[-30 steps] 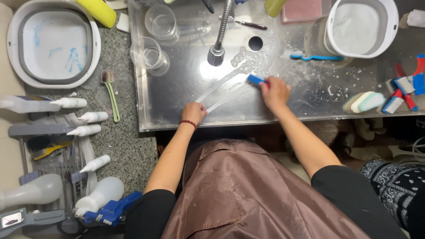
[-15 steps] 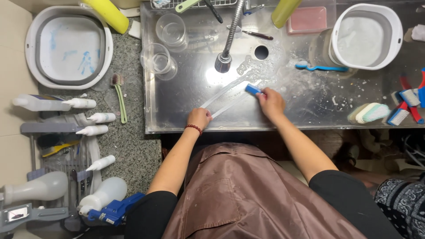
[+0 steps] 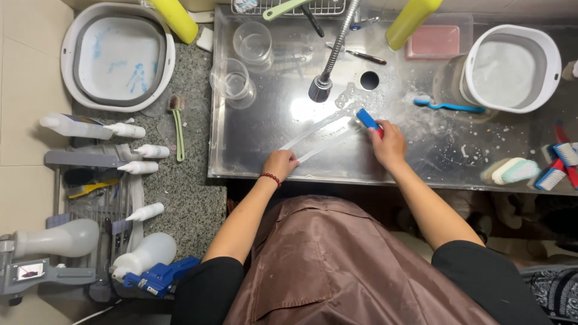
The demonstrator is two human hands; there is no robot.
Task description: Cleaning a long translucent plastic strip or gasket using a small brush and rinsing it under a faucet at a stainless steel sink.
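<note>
Clear plastic strip (image 3: pixel 322 133) lies slantwise on the wet floor of the steel sink (image 3: pixel 253 162). Our left hand (image 3: pixel 280 164) pins its near end flat so it cannot slide, while our right hand (image 3: pixel 388 144), closed on a blue-headed brush (image 3: pixel 367 118), works the far end. Just beyond hangs the faucet head (image 3: pixel 319 88); glass beakers (image 3: pixel 244 63) stand well apart at left, and a white basin (image 3: pixel 512 69) sits to the right.

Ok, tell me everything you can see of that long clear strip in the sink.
The strip is long, flat and see-through, plastic by its look, wet and soapy. It lies slantwise on the steel sink floor, below the faucet. The left hand pins its near end; the right hand presses a blue brush on its far end, near the drain.
</note>
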